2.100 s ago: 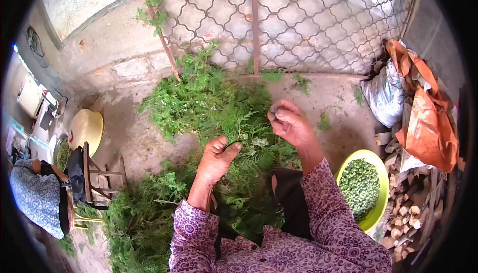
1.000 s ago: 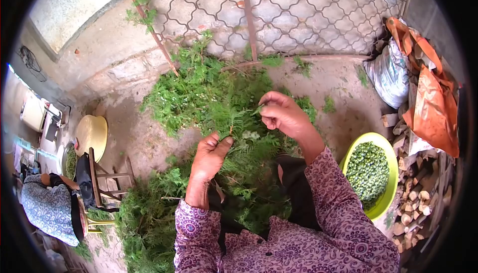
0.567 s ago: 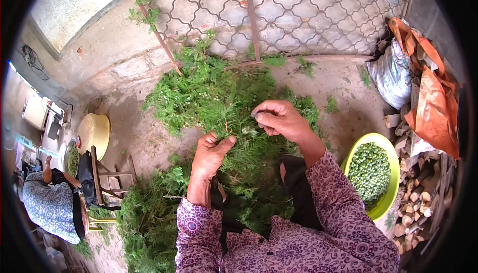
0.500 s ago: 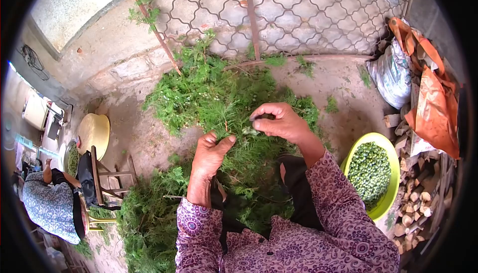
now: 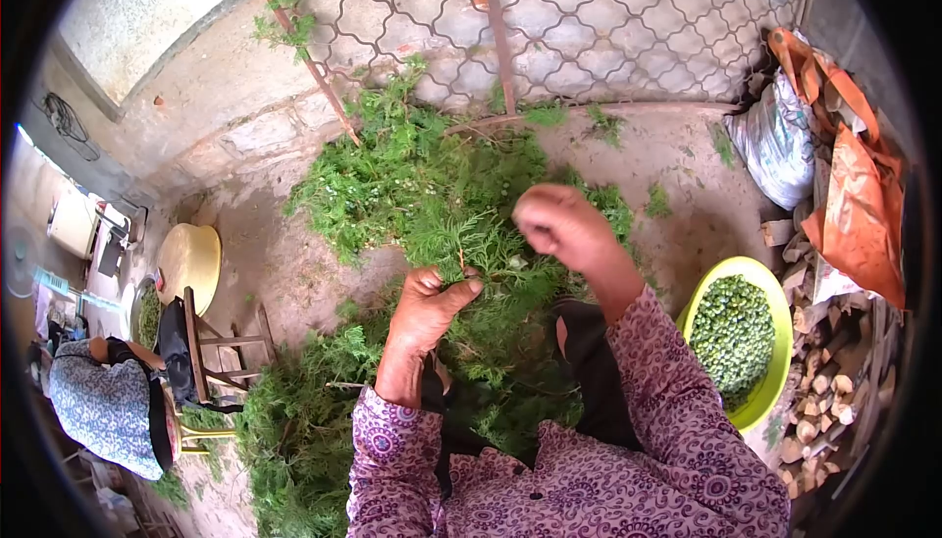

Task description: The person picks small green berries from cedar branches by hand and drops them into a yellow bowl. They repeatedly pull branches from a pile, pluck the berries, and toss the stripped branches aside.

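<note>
My left hand (image 5: 427,310) pinches the brown stem of a feathery green conifer sprig (image 5: 453,244), its leafy end pointing away from me. To the right and slightly farther off, my right hand (image 5: 567,229) is held in the air, fingers curled together and blurred by motion. Whatever it may hold is hidden. Below and beyond both hands lies a large heap of cut conifer branches (image 5: 392,180), dotted with pale green cones. More greenery (image 5: 304,440) is piled at my left. On my right, a yellow basin (image 5: 782,361) holds many small green cones (image 5: 731,337).
Stacked firewood (image 5: 822,401) lies beyond the basin, below a white sack (image 5: 780,146) and an orange bag (image 5: 854,214). A metal lattice (image 5: 608,28) stands ahead. Another person (image 5: 108,406) sits at far left, near a wooden frame (image 5: 228,342) and a round tan object (image 5: 189,265).
My right hand has moved slightly up and to the right, away from the sprig, its fingers curling in. My left hand has shifted a little right, still pinching the stem.
</note>
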The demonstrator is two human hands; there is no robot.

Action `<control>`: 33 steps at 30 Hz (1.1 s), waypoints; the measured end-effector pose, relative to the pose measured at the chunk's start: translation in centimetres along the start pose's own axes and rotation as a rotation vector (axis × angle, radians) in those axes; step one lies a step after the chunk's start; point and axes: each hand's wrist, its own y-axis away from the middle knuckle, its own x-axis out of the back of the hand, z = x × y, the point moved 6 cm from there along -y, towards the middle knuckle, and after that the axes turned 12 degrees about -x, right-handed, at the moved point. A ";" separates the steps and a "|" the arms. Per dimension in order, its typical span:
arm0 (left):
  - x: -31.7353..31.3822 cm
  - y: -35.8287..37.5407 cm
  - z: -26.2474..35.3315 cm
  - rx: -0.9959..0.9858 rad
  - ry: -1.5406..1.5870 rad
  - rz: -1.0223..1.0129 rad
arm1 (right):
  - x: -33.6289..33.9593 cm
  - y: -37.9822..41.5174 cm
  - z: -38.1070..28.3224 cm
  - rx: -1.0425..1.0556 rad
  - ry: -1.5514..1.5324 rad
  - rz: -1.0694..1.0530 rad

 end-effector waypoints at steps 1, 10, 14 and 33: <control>0.0 0.1 0.1 -0.001 0.001 0.000 | 1.0 -0.1 -0.3 0.013 -0.163 -0.051; 1.5 -0.1 0.0 -0.034 0.043 0.117 | -0.7 -0.1 0.5 -0.092 -0.131 -0.155; 1.4 -0.1 0.3 -0.012 0.023 0.092 | -1.1 -0.1 2.3 -0.250 0.217 -0.080; 3.0 0.4 1.0 -0.071 0.004 0.342 | -0.8 -0.1 0.3 -0.093 -0.335 -0.065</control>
